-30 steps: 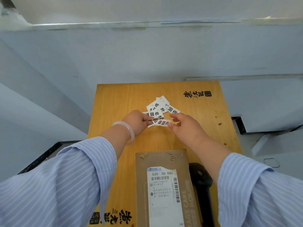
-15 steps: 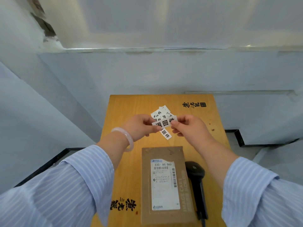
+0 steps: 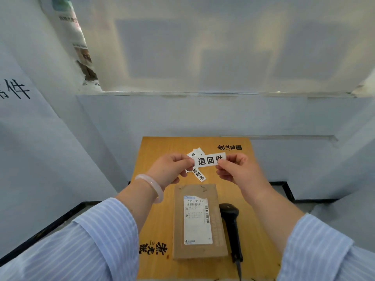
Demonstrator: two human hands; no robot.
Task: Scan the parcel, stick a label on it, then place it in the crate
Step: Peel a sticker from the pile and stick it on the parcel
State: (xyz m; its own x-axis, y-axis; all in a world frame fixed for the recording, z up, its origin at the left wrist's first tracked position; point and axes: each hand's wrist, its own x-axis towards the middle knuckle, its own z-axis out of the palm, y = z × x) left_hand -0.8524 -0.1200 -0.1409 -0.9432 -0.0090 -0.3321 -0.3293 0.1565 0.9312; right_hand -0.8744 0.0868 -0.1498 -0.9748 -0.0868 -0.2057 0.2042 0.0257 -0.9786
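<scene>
A flat brown cardboard parcel (image 3: 199, 222) with a white shipping slip lies on the small wooden table (image 3: 158, 218), near its front edge. A white label (image 3: 209, 159) printed with black characters is held in the air above the table's far half. My left hand (image 3: 169, 169) pinches its left end and my right hand (image 3: 237, 170) pinches its right end. Several more labels (image 3: 197, 173) lie loose on the table below the hands. No crate is in view.
A black handheld scanner (image 3: 231, 224) lies on the table just right of the parcel, handle toward me. Pale walls enclose the table at the back and left. A black floor frame (image 3: 286, 189) runs beside the table on both sides.
Both hands picked one label out of the loose pile and lifted it up off the table. The camera tilted upward, so the parcel and table now sit lower in view.
</scene>
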